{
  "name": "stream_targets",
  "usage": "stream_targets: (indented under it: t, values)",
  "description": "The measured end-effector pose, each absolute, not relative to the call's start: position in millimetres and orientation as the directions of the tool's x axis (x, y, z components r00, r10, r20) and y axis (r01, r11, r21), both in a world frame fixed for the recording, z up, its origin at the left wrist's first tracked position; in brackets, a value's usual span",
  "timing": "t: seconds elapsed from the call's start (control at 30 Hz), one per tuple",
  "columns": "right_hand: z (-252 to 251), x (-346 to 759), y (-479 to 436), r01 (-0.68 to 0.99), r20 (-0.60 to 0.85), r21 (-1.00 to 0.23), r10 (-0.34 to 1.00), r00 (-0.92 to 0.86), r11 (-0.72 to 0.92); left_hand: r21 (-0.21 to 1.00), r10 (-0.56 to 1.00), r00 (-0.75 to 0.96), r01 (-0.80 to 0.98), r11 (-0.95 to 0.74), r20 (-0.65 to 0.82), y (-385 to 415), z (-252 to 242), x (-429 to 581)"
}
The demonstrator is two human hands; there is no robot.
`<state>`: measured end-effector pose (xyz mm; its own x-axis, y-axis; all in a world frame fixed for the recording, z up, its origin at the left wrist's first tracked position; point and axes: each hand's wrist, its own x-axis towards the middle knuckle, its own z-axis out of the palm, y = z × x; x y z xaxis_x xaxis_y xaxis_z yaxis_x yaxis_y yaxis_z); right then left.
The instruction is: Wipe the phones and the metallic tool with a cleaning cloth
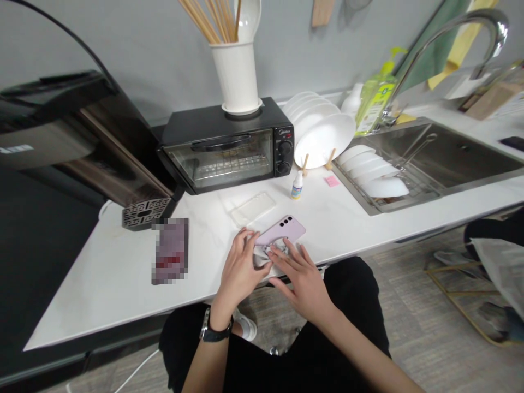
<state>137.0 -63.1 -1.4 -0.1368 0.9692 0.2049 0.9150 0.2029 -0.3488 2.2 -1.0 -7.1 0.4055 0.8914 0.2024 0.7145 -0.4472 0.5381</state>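
Observation:
A lilac phone [282, 230] lies face down on the white counter [110, 273], camera lenses toward the back. My left hand [239, 267] pinches a crumpled white wipe [266, 254] against the phone's near end. My right hand [301, 275] lies with fingers spread beside it, fingertips on the wipe and the phone's near edge. A clear phone case [254, 208] lies just behind, and a small white dropper bottle [297, 185] stands farther back.
A black toaster oven [225, 147] carries a white utensil holder [237, 76]. White plates [323, 134] stand in a rack beside the sink [442, 153], with bowls [376, 174] in its basket. A black appliance [61, 142] fills the left. A blurred dark card [170, 250] lies left of my hands.

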Motion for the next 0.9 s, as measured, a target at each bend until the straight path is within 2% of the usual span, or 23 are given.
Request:
stream_targets:
  t: [0.23,0.33,0.5,0.6,0.73,0.9]
  values:
    - [-5,168,-46,0.943,0.297,-0.332,0.948,0.115,-0.010,0.525,0.865,0.445,0.692,-0.496,0.230,0,-3,9]
    - [-6,154,-39,0.933,0.311,-0.357,0.947,0.083,0.035,0.528,0.848,0.471,0.668,-0.524,0.244,3,-4,11]
    - [-4,126,-42,0.894,0.312,-0.395,0.946,-0.085,0.211,0.529,0.842,0.488,0.664,-0.529,0.228,3,-8,9]
    - [-3,131,-51,0.882,0.295,-0.403,0.947,-0.128,0.245,0.535,0.853,0.476,0.673,-0.510,0.215,2,-7,9]
    - [-4,154,-59,0.902,0.258,-0.381,0.960,-0.109,0.205,0.536,0.865,0.460,0.688,-0.489,0.199,1,-4,10]
    - [-7,172,-45,0.943,0.265,-0.330,0.963,0.041,0.051,0.544,0.878,0.433,0.696,-0.469,0.204,2,-5,8]
